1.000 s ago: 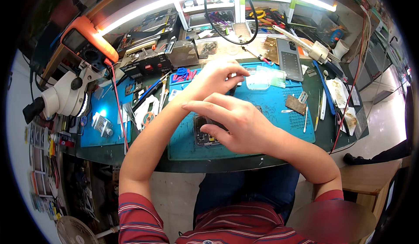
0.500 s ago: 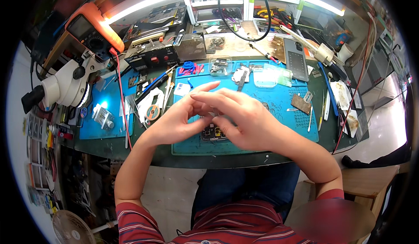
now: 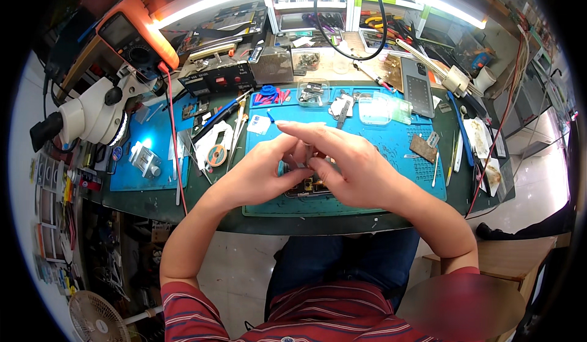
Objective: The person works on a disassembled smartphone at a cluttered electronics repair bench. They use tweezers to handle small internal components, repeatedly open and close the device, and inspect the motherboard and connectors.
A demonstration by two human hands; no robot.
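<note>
Your half-curled left hand (image 3: 260, 169) and right hand (image 3: 361, 166) converge, contents indiscernible, over the dark, flat electronic device (image 3: 307, 188), near on the rectangular blue mat (image 3: 406, 188), opened, circuitry exposed, apparently not yet closed.

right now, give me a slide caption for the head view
Left hand and right hand close together over an opened phone on a blue repair mat, orange multimeter upper left.
</note>
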